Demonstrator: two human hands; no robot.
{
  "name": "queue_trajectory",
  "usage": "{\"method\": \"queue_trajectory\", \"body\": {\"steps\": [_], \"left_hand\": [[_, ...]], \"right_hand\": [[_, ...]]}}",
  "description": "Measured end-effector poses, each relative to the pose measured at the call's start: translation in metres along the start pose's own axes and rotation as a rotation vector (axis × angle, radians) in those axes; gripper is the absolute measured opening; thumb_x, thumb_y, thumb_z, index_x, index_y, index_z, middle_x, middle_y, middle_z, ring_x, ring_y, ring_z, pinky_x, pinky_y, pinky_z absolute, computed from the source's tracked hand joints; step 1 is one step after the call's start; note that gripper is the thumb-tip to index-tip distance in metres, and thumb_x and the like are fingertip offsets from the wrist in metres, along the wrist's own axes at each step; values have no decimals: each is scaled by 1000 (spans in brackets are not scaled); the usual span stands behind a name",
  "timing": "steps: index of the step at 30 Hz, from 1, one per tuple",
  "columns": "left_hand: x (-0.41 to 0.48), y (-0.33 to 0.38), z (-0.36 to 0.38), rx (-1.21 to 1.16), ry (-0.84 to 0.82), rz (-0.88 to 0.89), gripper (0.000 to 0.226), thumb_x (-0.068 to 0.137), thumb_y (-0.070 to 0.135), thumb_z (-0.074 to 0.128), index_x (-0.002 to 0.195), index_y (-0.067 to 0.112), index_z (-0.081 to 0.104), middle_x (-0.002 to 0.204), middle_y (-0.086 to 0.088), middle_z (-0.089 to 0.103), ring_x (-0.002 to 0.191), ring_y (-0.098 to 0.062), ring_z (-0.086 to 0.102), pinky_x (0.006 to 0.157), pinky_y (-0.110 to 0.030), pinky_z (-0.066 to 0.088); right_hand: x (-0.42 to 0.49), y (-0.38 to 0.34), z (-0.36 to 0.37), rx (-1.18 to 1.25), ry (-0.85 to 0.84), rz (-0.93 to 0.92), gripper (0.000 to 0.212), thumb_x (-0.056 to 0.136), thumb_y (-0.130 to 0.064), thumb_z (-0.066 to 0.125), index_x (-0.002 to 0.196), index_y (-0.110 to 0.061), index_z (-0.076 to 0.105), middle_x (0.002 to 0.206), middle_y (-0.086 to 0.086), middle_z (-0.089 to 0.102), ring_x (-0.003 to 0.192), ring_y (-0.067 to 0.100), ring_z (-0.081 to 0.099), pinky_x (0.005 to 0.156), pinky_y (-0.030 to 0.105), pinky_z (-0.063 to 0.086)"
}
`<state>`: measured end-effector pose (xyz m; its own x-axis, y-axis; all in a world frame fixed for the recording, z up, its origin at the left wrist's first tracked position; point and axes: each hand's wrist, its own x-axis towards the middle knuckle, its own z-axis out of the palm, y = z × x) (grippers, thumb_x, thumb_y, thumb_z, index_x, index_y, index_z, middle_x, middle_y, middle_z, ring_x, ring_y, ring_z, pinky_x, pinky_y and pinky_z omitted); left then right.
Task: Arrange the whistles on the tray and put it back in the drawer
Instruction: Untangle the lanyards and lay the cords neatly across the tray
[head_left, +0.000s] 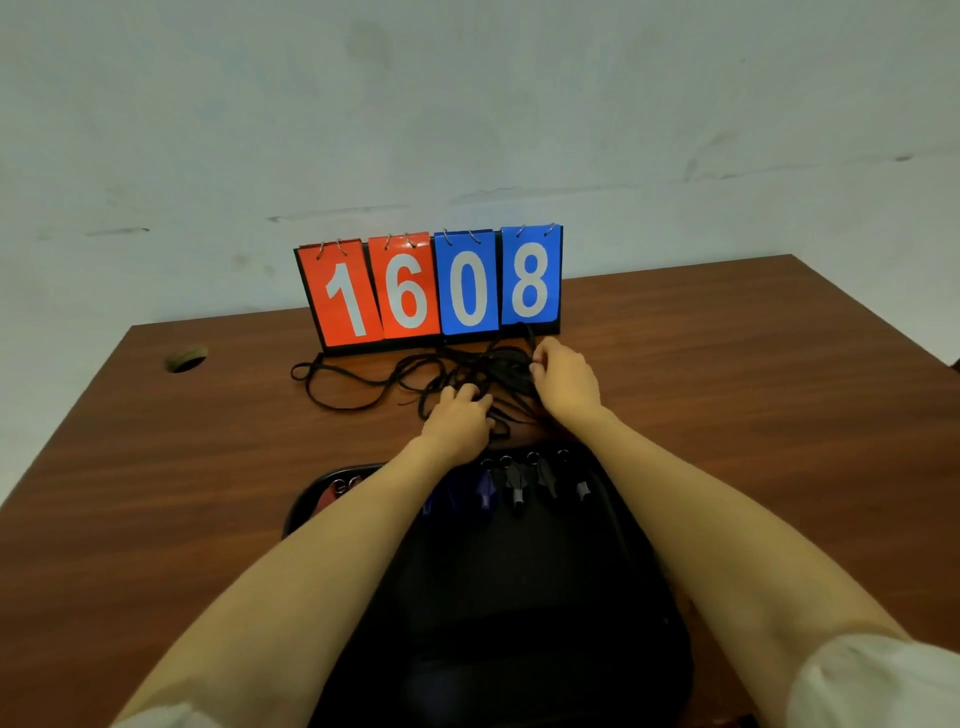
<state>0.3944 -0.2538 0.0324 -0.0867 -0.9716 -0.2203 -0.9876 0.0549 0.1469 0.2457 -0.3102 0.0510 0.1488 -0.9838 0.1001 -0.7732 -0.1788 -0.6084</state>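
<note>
At the far left of the brown table (156, 467), a round cable hole (186, 358) is sitting near the back edge. Moving right, black cords (358, 387) are lying in loose loops on the wood. They are bunching into a tangle just in front of a score flipper (436, 291), which is standing upright at the back and showing 1 and 6 on red cards, 0 and 8 on blue.

Nearer to you, the black tray (519, 597) is resting on the table at its near edge, between your forearms. A red whistle (332, 493) is lying at the tray's left end, partly hidden by your left forearm.

Your left hand (457, 421) is reaching just past the tray's far rim. Its fingers (462, 397) are curling down into the tangle and gripping some of the cords.

To the right of that wrist, a row of whistles (514, 486) is lying side by side along the tray's far rim. The blue and purple ones are coming first, then the dark ones, each with a metal ring pointing toward the cords.

Your right hand (566, 384) is sitting at the right side of the tangle, just in front of the blue 8 card, with thumb and fingers pinching a bunch of cords. A white sleeve (883, 686) is showing in the bottom right corner.
</note>
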Motion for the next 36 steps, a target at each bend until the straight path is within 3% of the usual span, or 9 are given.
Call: {"method": "queue_trajectory", "body": {"steps": [2,7,10,14,17,24,29,33,36], "left_hand": [[-4,3,-6,-79,54,-51,45,101,25,34,143,9,36,148,-14,27,132,-37,26,109,-44,30],[-23,26,-51,-493,631,-57,40,95,18,52,133,7,43,137,-10,37,122,-26,44,101,-33,40],[-33,45,-98,-768,567,34,50,95,23,55,139,8,38,138,-10,44,116,-29,50,99,-34,44],[-47,53,-145,-809,607,54,26,98,21,47,100,0,61,81,-8,60,66,-13,56,60,-9,45],[-61,39,-171,-819,703,-28,24,97,16,47,96,-1,63,76,-6,60,55,-6,48,46,-4,39],[-122,17,-229,-738,883,-23,25,97,13,46,107,-1,64,90,-9,63,76,-20,59,70,-26,42],[-156,3,-239,-681,886,-73,23,96,14,48,106,0,64,98,-16,68,82,-24,62,72,-29,43],[-178,-14,-220,-566,798,-140,24,97,15,47,105,0,63,100,-18,67,91,-32,64,79,-38,49],[-188,-24,-204,-585,738,-173,23,96,15,47,103,-1,63,100,-19,68,92,-31,64,80,-38,50]], "right_hand": [[-2,-6,-17,31,92,-39,12,97,-19,47,101,-9,52,92,10,63,81,28,59,64,38,48],[-4,-32,-72,75,102,-294,14,95,-21,53,104,-12,61,98,4,64,83,19,58,74,35,50],[-11,-60,-102,44,89,-443,15,94,-18,54,104,-12,65,100,4,66,86,19,60,80,37,51],[-19,-99,-141,100,250,-519,14,93,-17,56,101,-11,65,100,4,68,89,20,62,82,39,51],[-24,-120,-179,155,431,-532,14,94,-20,55,99,-11,64,97,3,67,88,20,62,80,39,52],[-59,-151,-246,214,659,-531,12,95,-21,53,98,-14,64,96,-1,65,85,16,60,78,34,51],[-86,-156,-266,293,722,-479,12,95,-20,53,99,-14,63,96,0,65,85,16,60,78,34,51],[-106,-147,-267,250,686,-392,13,95,-21,53,99,-14,63,94,1,64,80,15,57,70,30,47],[-116,-136,-254,160,506,-311,11,95,-22,53,98,-14,60,84,3,63,73,21,59,65,32,48]]}}
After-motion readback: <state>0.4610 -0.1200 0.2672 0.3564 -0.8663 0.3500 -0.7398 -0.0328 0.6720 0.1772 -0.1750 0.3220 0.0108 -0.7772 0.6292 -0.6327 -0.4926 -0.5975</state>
